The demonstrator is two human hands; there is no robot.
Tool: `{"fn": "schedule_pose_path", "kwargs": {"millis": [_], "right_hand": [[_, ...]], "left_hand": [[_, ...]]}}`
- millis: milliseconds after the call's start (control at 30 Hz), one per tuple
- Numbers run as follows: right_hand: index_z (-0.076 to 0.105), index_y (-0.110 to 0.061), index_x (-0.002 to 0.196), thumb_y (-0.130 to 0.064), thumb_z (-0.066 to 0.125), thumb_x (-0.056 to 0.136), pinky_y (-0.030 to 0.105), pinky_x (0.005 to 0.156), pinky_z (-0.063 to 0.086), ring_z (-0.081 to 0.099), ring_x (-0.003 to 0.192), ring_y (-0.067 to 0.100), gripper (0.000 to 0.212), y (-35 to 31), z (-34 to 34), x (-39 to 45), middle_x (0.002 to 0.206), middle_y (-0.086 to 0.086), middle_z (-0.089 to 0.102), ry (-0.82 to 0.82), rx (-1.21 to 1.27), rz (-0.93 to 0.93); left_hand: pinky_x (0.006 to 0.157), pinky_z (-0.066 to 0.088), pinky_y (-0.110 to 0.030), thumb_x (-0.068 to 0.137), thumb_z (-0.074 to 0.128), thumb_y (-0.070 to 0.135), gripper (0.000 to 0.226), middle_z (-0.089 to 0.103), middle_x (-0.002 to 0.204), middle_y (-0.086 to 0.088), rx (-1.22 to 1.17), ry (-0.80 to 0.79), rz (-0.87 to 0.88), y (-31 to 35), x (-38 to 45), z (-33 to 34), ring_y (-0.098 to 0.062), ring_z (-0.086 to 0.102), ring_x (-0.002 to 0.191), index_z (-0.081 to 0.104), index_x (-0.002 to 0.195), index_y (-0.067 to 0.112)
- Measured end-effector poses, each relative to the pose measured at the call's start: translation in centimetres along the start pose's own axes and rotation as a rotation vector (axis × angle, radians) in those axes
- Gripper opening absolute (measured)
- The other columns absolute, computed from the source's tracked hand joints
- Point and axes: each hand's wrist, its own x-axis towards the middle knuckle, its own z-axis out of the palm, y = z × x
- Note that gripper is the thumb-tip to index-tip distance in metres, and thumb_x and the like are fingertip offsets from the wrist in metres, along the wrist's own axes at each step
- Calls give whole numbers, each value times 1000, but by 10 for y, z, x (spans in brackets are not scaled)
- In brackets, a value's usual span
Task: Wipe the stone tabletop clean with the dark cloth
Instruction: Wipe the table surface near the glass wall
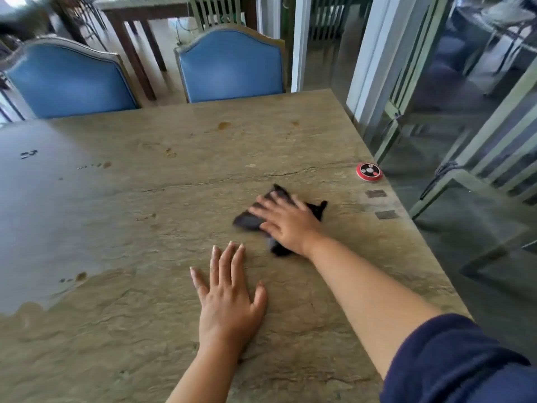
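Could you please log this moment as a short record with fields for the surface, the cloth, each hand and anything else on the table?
surface: rough beige stone tabletop, small brown spots towards the far side
cloth: crumpled dark cloth, lying on the tabletop
right hand: right hand pressed flat on the cloth, fingers spread, no closed grip
left hand: left hand flat on bare stone, nearer than the cloth, holding nothing
other item: round red call button near the right edge
beyond table: two blue padded chairs
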Motion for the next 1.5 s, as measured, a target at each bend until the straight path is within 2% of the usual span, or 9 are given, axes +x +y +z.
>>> {"fn": "schedule_pose_path", "kwargs": {"millis": [200,367,500,600,733,900,1133,1367,1500], "right_hand": [[27,-24,147,-41,33,100,51,118,-4,1,148,24,51,-17,1,-18,162,1,8,109,8,661],[17,-21,152,-39,33,98,51,115,-9,-7,147,30,60,-119,25,-4,162,8,-2,26,-5,407],[46,-22,139,-36,41,93,56,117,12,22,144,29,48,-140,34,12,154,8,30,71,44,76],[50,-32,135,-44,30,92,65,110,17,26,142,34,49,-121,33,32,148,1,43,239,-55,553],[22,-36,150,-45,24,100,64,112,-4,-5,147,35,51,-122,33,81,162,-1,10,174,-24,1068],[7,-35,152,-47,17,100,62,113,-6,-11,147,32,54,-144,40,146,162,-1,-3,81,-50,945],[10,-55,145,-50,23,95,46,118,-3,-6,148,13,52,-196,52,103,159,-18,3,-28,-53,197],[2,-36,152,-49,16,99,57,115,-6,-13,147,27,56,-247,61,69,162,-4,-7,51,-56,916],[-2,-33,152,-50,17,99,59,113,-10,-18,145,31,59,-307,76,96,161,0,-11,3,-58,672]], "left_hand": [[116,-19,-44,76,16,46,75,15,159,10,-187,29,25,-4,-1,-6,-10,-8,149,18,150,28],[109,19,-25,92,43,12,53,36,146,-1,-756,187,-189,-27,4,-35,-18,30,138,33,144,19],[118,14,-36,91,50,15,55,28,154,-9,-405,204,-180,-106,38,-64,-24,15,146,35,144,15],[121,-3,-37,98,40,37,60,11,162,-3,-59,69,-69,-173,63,-77,-16,-4,150,22,152,18],[122,-1,-37,99,26,51,65,8,163,1,37,17,95,-214,67,-77,-14,-7,150,18,154,18],[122,0,-36,93,28,50,70,20,160,-5,-16,89,118,-216,72,-70,-17,1,150,28,151,11],[121,-7,-31,96,35,48,72,8,163,-4,-95,46,108,-215,72,-77,-14,-9,149,16,153,9],[121,6,-27,93,49,22,57,27,157,-4,-372,-14,106,-223,72,-92,-16,12,148,33,147,9],[115,27,-32,91,49,11,49,42,147,-5,-442,46,58,-252,74,-114,-20,34,139,45,140,10]]}}
